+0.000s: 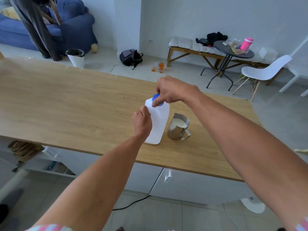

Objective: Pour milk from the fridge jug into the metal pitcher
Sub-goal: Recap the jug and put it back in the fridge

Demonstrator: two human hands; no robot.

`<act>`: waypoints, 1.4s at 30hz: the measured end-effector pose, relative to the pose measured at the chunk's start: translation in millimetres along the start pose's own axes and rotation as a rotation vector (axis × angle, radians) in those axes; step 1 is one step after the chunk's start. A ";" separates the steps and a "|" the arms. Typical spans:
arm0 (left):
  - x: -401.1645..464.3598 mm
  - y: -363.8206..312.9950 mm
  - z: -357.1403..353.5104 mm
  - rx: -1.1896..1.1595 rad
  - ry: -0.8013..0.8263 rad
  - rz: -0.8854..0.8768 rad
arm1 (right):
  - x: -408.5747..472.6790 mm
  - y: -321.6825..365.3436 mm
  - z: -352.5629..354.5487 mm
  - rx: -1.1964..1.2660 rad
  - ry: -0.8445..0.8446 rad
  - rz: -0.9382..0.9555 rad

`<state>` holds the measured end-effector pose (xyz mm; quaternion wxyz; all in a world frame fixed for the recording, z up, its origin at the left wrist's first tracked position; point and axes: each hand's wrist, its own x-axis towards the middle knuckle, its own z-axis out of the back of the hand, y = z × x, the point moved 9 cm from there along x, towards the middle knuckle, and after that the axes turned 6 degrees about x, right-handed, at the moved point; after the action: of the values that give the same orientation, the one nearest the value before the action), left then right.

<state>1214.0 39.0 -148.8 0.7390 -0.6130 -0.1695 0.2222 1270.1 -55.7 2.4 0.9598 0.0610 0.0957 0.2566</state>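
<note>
A white plastic milk jug stands upright on the wooden counter, near its front edge. My left hand grips the jug's left side, at the handle. On top of the jug sits a blue cap, and my right hand has its fingers closed around it. Just right of the jug stands the metal pitcher, upright, with white milk inside and its handle pointing toward me.
Beyond the counter, on the floor, lie a white bin, a dark backpack and glasses of orange drink. A bench, a round dark table and a white chair stand at the back right. A person stands by the blue sofa.
</note>
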 end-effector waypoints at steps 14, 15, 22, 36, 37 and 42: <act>-0.3 3.3 -1.6 -0.015 -0.037 0.029 | -4.5 -2.0 -17.6 -0.027 0.087 0.038; -0.5 4.3 -1.2 -0.017 -0.042 0.036 | -5.7 -2.5 -19.4 -0.029 0.062 0.018; 0.2 6.3 -0.4 -0.018 -0.087 0.081 | -9.6 2.8 -22.6 -0.026 -0.070 -0.012; 1.9 -1.8 7.4 -0.049 0.056 0.065 | -72.5 -71.0 -121.4 1.056 -0.689 -0.435; 2.1 -2.9 8.6 -0.053 0.067 0.069 | -76.1 -72.2 -141.5 1.133 -0.667 -0.520; 0.4 -14.9 14.5 -0.055 0.098 0.054 | -73.1 -54.0 -216.7 1.625 -0.344 -0.804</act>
<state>1208.6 49.0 -131.4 0.7229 -0.6477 -0.1225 0.2072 1187.3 -124.3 -206.6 0.6400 0.7155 0.1165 -0.2546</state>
